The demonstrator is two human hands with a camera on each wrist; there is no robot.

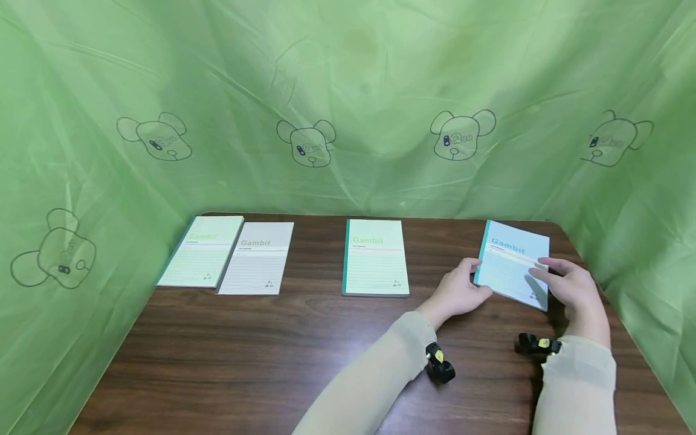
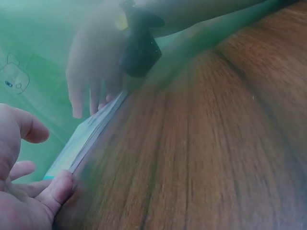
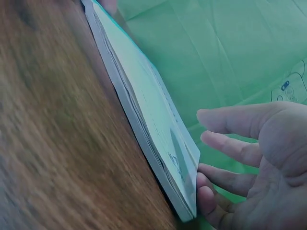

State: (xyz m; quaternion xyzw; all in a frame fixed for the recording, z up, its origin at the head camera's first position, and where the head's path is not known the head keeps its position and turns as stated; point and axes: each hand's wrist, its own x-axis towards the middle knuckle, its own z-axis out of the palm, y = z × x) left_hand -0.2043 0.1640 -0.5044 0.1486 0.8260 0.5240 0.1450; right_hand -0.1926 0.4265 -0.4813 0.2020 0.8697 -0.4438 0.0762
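Observation:
A light blue notebook with a teal spine lies turned slightly askew at the right of the table, its pages' edge facing me. My left hand is at its spine side; in the left wrist view, the thumb meets the near corner. On the opposite side, my right hand has its fingers at the right edge and over the cover. The right wrist view shows the lower fingers against the notebook's corner, while the upper two extend apart from it. Both hands have loosely bent, spread fingers.
Left of the hands lies a pale green notebook. Farther left, another green notebook and a white notebook sit side by side. Green curtains with bear outlines surround the dark wooden table. Each wrist wears a black camera.

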